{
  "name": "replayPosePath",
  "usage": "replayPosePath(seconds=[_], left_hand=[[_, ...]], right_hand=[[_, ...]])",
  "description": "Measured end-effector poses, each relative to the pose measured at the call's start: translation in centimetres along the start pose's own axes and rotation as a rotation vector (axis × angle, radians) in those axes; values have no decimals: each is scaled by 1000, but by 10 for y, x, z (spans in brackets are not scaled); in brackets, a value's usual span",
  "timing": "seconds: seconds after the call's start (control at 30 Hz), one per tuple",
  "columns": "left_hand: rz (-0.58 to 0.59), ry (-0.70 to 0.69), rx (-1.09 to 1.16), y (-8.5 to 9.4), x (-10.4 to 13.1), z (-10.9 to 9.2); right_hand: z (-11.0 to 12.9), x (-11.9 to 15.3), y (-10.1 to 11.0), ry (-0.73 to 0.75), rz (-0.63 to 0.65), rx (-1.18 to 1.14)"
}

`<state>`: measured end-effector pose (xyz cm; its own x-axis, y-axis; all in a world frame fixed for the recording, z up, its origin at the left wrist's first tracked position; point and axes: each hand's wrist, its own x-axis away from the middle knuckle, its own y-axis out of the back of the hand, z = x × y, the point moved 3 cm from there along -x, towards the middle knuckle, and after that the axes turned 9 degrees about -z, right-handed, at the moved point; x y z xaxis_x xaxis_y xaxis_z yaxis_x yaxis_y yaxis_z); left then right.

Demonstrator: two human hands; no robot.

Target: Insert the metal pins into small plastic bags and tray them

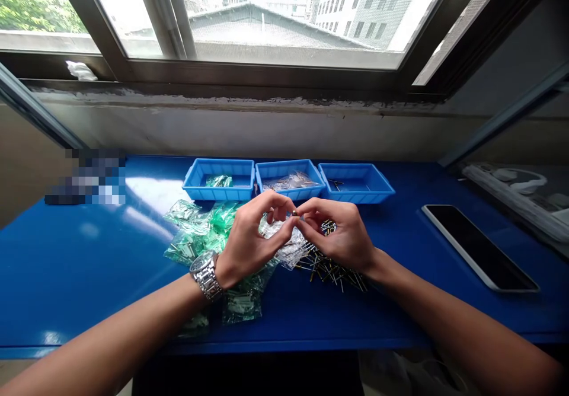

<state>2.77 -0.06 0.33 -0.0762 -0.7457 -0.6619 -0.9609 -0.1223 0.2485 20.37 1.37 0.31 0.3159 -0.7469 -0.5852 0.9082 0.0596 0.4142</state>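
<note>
My left hand [255, 230], with a metal watch [207, 274] on its wrist, and my right hand [340, 230] meet fingertip to fingertip above the table. Pinched between them is a small metal piece [294, 213], mostly hidden by the fingers and too small to name. Below the right hand lies a loose pile of thin metal pins [331, 268], some with brass-coloured ends. Clear plastic bags [291, 248] sit under the joined fingertips. Green-tinted plastic bags [191, 239] with small pale parts inside spread beneath and beside the left hand.
Three blue bins stand in a row at the back: the left bin [217, 193] holds a green bag, the middle bin [291, 193] clear bags of parts, the right bin [364, 196] a few pins. A phone or tablet [480, 248] lies on the blue table [111, 289] at right.
</note>
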Motion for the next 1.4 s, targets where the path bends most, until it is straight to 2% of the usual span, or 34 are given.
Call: replayPosePath(seconds=[0.13,0.3,0.47,0.7,0.97,1.07,1.17,1.23,1.4], left_hand=[[6,3,4,0,0,0],[-18,24,22,1,-1,0],[21,34,8,-1,0,2],[133,-9,-8,-5,2,-1],[4,33,-9,0,0,-1],[-19,21,-8,1,0,0],[2,-11,-22,0,1,-1],[19,-30,-32,0,2,-1],[-16,-20,-38,2,1,-1]], right_hand=[[1,-1,0,22,-6,7],[3,-1,7,65,-133,67],[7,2,9,143,-208,67],[13,4,7,221,-183,107],[9,0,11,92,-178,103],[5,-1,7,48,-103,73],[2,-1,1,30,2,24],[1,-2,0,32,29,10],[1,-3,6,60,-62,91]])
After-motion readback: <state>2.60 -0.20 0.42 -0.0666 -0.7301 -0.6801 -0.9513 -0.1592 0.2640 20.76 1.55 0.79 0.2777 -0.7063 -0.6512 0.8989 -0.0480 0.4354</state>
